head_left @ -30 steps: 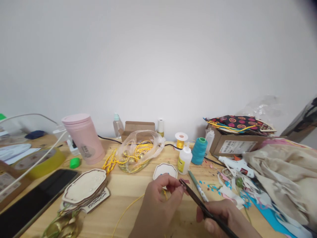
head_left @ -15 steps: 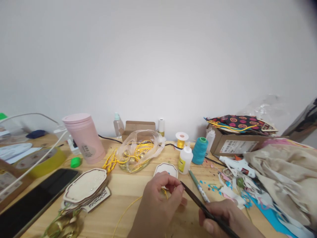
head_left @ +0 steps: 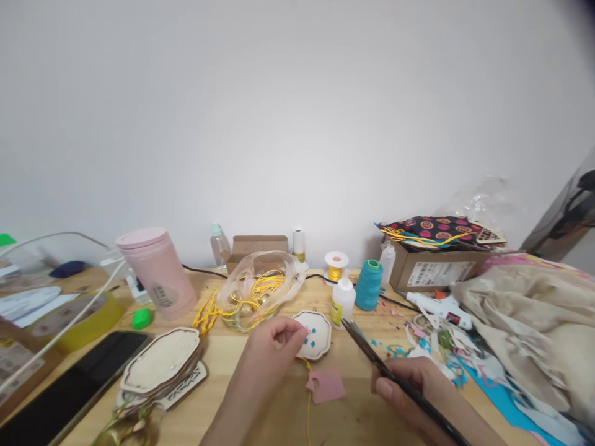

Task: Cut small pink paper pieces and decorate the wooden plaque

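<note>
My left hand (head_left: 272,353) reaches forward with fingertips pinched beside a small white scalloped plaque (head_left: 316,334) that carries little blue pieces; what the fingers pinch is too small to name. My right hand (head_left: 425,387) grips dark scissors (head_left: 372,356), blades closed and pointing up-left toward a white glue bottle (head_left: 343,300). A pink paper cutout (head_left: 326,387) lies flat on the wooden table (head_left: 242,362) between my hands, beside a thin yellow wire (head_left: 308,402).
A pink tumbler (head_left: 155,272), a plastic bag of gold wire (head_left: 258,291), a teal thread spool (head_left: 370,285), a glue gun (head_left: 441,305), a cardboard box (head_left: 437,269), beige cloth (head_left: 530,328), a stack of plaques (head_left: 160,362) and a black phone (head_left: 69,387) crowd the table.
My left hand moved forward to the small plaque and the pink cutout now lies on the table. The scissors shifted slightly right. The view tilted up a little.
</note>
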Motion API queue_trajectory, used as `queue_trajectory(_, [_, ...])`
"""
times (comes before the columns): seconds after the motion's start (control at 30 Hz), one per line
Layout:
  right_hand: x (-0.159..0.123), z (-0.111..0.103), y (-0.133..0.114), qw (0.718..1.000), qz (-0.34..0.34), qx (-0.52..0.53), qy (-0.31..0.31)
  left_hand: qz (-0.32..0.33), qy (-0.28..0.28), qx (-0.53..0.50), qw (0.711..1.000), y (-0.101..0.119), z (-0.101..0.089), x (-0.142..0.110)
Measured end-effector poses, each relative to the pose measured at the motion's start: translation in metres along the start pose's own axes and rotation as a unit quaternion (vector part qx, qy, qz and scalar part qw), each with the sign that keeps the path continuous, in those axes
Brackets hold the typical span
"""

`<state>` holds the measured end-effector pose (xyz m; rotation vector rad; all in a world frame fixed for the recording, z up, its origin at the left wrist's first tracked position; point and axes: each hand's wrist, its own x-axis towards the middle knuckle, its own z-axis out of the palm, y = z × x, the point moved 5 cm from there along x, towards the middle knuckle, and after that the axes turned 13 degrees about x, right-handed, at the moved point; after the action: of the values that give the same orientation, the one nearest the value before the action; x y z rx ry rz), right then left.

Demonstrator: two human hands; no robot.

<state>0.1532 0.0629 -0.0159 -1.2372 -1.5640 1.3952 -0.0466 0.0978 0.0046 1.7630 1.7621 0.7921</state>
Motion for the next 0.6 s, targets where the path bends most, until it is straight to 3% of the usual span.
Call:
queue_trajectory(0.1, [0.003,0.005,-0.003,0.999,-0.025,-0.024,-0.016,0.01,-0.013,0.027,0.999,-0.005,0.0,0.005])
queue_trajectory(0.27, [0.003,0.008,-0.004,0.998,-0.013,0.024,-0.049,0.022,-0.022,0.138,0.99,-0.003,-0.004,0.025])
queue_trajectory(0.47, [0.002,0.011,0.001,0.998,-0.025,0.009,-0.06,0.048,-0.079,0.283,0.955,0.001,0.016,0.048])
queue_trajectory(0.6, [0.002,0.017,0.008,0.998,-0.024,0.013,-0.057,0.056,-0.054,0.303,0.95,0.002,0.016,0.053])
